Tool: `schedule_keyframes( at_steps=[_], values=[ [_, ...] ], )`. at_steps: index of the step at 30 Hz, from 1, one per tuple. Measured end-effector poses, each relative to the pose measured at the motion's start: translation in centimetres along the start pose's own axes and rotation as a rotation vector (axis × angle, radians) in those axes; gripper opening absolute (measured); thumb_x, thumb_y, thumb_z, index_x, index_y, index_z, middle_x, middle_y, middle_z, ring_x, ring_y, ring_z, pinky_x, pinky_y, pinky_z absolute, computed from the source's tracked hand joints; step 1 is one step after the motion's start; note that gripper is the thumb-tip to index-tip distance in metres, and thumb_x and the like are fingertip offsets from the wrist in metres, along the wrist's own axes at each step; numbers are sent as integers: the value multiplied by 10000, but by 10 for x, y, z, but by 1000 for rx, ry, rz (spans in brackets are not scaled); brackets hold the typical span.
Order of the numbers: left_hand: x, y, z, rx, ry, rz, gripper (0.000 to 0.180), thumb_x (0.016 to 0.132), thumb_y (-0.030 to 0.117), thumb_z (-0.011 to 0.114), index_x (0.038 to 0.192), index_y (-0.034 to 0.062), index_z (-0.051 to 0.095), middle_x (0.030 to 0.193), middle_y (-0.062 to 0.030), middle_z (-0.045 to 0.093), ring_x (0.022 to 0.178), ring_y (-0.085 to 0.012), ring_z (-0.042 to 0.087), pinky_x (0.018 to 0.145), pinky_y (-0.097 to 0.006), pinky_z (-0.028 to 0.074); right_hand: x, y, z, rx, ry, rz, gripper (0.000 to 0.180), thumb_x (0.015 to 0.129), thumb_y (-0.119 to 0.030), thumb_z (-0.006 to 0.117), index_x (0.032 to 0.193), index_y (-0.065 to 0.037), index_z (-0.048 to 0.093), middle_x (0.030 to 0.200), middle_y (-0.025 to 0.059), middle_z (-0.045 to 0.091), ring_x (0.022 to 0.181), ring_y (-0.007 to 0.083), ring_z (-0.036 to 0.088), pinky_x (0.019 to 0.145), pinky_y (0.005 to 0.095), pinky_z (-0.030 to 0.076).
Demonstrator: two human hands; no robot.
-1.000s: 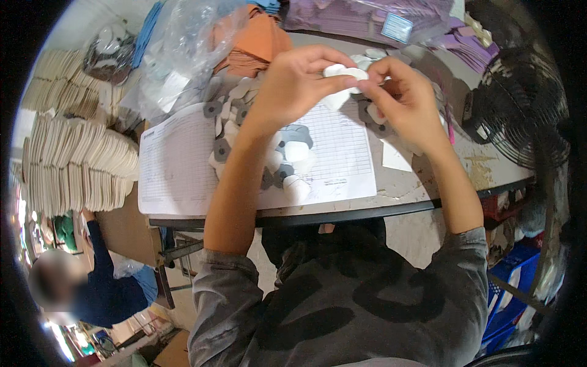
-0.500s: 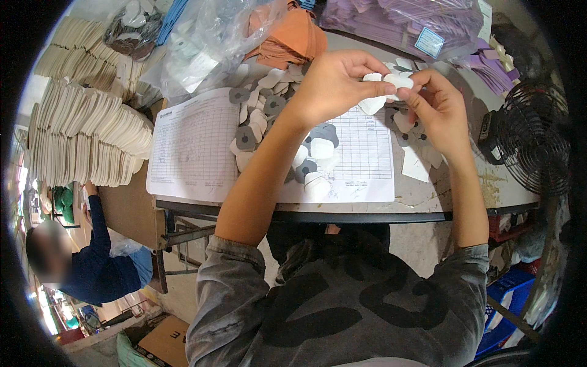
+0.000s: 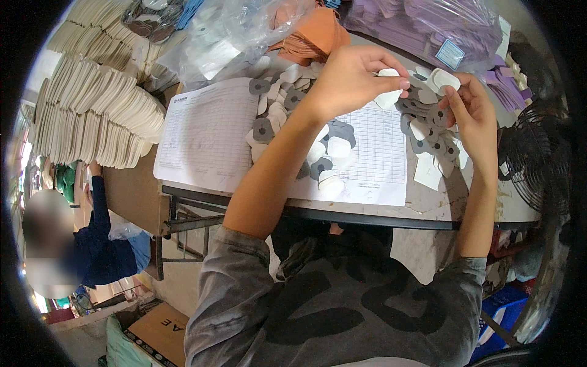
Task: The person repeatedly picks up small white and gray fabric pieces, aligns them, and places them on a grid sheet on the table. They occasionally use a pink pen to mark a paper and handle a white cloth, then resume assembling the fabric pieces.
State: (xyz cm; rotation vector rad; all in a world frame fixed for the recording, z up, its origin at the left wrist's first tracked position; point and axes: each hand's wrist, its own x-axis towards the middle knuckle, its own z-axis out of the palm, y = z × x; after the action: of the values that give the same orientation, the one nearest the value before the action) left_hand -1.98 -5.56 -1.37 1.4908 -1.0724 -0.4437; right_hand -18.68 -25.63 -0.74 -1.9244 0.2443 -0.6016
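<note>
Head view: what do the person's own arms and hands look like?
The left hand and right hand are bare, with no gloves or wristbands showing. The forearms are uncovered up to faded grey short sleeves, part of a dark grey shirt with large, curving black markings.

Room lay at the tabletop's (image 3: 435, 205) front edge, right of the papers (image 3: 379, 188); loose pieces (image 3: 438, 117) cluttered behind, a fan (image 3: 531, 156) blocked the right edge.

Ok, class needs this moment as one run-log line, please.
left hand: holds a white piece | right hand: holds another white piece | table: loose grey and white pieces, papers | right side: fan
</note>
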Motion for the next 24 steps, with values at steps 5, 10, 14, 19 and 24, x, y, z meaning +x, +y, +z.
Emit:
schedule_keyframes(
  at_steps=[5, 10, 14, 19, 24],
  values=[
    [1, -2, 0, -11, 29, 13, 174, 982, 87, 793, 1125, -10, 771, 1051, -110, 820, 965, -144, 784, 824, -248, 606, 0, 4, -6, -169, -21, 52, 151, 1070, -101, 649, 1189, -10, 668, 800, 12, 671, 647, 49, 567, 570, 234, 427],
    [1, 1, -2, -30, 53, 24, 169, 973, 85, 799, 1115, -3, 773, 1029, -99, 821, 955, -127, 774, 801, -240, 594, 1, 9, -7, -415, 35, -42, 178, 1026, -100, 690, 1186, -23, 682, 694, 15, 621, 619, 63, 542, 571, 278, 405],
    [1, 4, -2, -18, 110, -16, 155, 967, 74, 800, 1097, -4, 771, 1001, -100, 822, 936, -119, 770, 786, -233, 582, 1, 5, -10, -586, 63, -6, 215, 1025, -115, 700, 1222, -31, 690, 650, 5, 584, 617, 59, 509, 570, 281, 391],
    [5, -4, 6, -70, 278, 34, 150, 974, 78, 796, 1090, -12, 768, 998, -104, 820, 903, -105, 754, 766, -232, 573, 2, 2, 8, -430, 103, -169, 236, 1028, -148, 740, 1239, -52, 694, 715, -25, 599, 644, 43, 482, 576, 247, 373],
    [4, -15, 33, -237, 299, 66, 163, 961, 89, 808, 1079, -20, 777, 1003, -106, 818, 855, -88, 726, 712, -235, 561, -17, 5, 43, -139, -32, -130, 335, 918, -200, 886, 1117, -43, 668, 753, -29, 614, 670, 31, 527, 578, 221, 404]
  ],
)
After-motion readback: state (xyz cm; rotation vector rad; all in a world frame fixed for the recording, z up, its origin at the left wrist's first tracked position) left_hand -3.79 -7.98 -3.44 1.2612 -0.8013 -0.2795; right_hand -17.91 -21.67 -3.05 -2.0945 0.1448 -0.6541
